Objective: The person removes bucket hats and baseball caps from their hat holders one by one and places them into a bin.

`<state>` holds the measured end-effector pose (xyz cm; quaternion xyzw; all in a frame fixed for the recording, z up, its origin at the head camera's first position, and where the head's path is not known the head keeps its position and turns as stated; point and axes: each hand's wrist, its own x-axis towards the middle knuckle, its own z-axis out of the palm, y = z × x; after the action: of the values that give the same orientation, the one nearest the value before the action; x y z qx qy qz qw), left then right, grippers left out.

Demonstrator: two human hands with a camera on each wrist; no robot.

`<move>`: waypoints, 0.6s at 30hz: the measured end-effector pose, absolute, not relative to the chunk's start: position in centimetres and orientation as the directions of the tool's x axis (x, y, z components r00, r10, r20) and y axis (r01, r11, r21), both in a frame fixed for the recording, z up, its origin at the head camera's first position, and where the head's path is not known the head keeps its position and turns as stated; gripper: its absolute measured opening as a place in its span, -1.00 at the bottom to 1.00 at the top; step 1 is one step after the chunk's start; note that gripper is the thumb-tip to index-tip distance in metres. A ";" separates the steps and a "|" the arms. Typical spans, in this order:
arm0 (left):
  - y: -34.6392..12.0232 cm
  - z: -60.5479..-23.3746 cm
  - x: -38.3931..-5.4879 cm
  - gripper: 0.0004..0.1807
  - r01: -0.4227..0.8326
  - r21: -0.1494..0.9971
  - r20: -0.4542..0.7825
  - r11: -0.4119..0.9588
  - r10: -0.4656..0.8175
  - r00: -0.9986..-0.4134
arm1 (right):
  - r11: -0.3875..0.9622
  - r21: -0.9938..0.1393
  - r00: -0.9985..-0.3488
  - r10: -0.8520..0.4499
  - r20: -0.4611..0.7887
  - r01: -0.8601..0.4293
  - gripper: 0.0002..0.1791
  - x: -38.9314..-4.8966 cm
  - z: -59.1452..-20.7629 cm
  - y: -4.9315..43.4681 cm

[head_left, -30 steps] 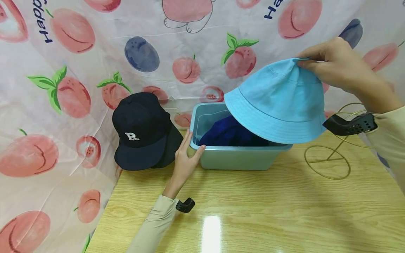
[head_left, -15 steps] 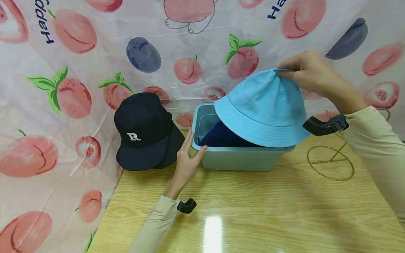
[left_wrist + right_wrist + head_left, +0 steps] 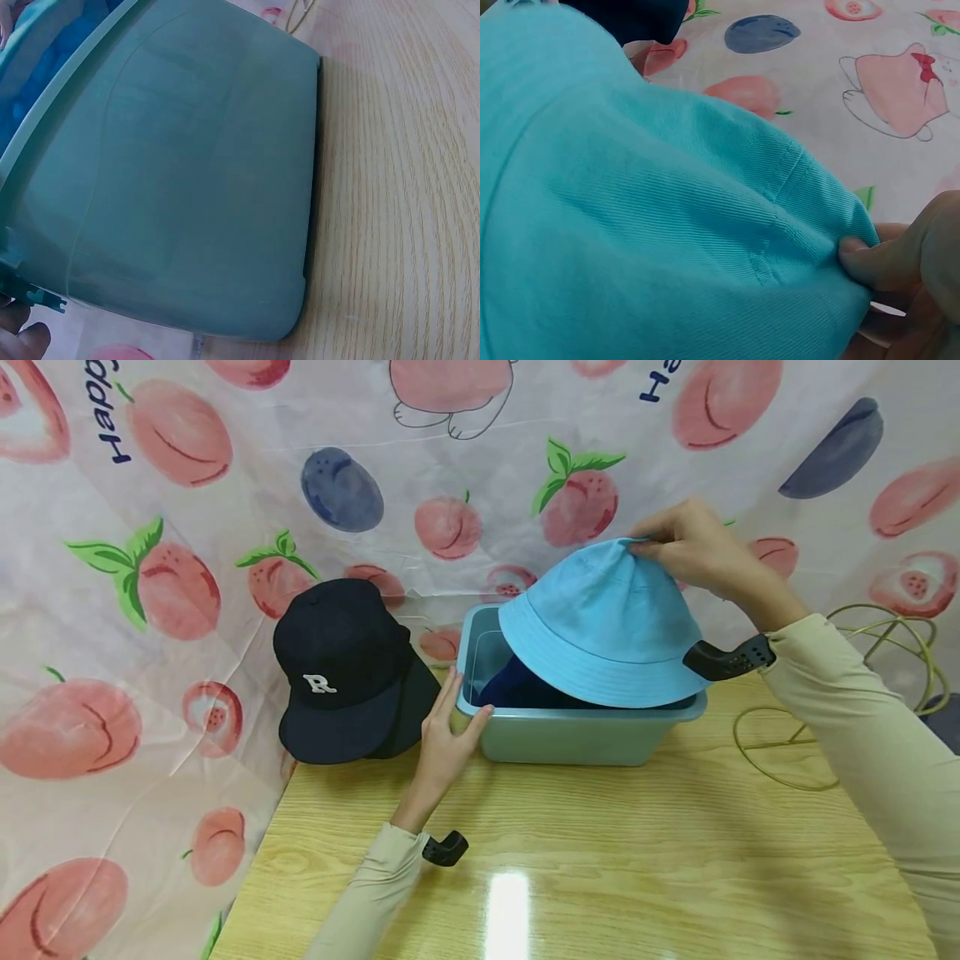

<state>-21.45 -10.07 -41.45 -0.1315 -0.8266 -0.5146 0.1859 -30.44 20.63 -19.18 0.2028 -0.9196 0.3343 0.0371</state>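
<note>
My right hand [image 3: 697, 547] pinches a light blue bucket hat [image 3: 603, 618] by its crown, thumb on one side of the fabric, as the right wrist view shows closely. The hat hangs brim-down over a blue-green plastic bin [image 3: 562, 739], its brim tilted and covering much of the opening. Part of a dark blue fabric item [image 3: 517, 687] shows inside the bin; its kind is hidden. At the bin's left front corner my left hand [image 3: 442, 752] rests with straight fingers along the side and thumb at the front rim. In the left wrist view, its fingertips [image 3: 26, 341] are partly visible beside the rim.
Left of the bin, a black cap [image 3: 337, 652] with a white R sits over another dark cap [image 3: 412, 702]. A gold wire stand [image 3: 772, 743] is at the right, partly behind the right sleeve. A fruit-print cloth [image 3: 247, 485] hangs behind the wooden table [image 3: 600, 860].
My right hand has moved left and down with the bucket hat, bringing it lower over the bin. The left hand keeps its place at the bin's corner.
</note>
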 end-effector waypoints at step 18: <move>-10.0 -41.5 -21.2 -0.24 0.423 0.799 0.452 0.427 0.037 -0.891 | 0.660 -0.572 -0.872 -0.404 0.276 -0.487 -0.70 -31.6 -20.4 18.5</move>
<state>-21.22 -9.98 -41.47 -0.1396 -0.8237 -0.5168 0.1868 -31.63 18.47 -20.45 0.2450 -0.9089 0.3315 0.0623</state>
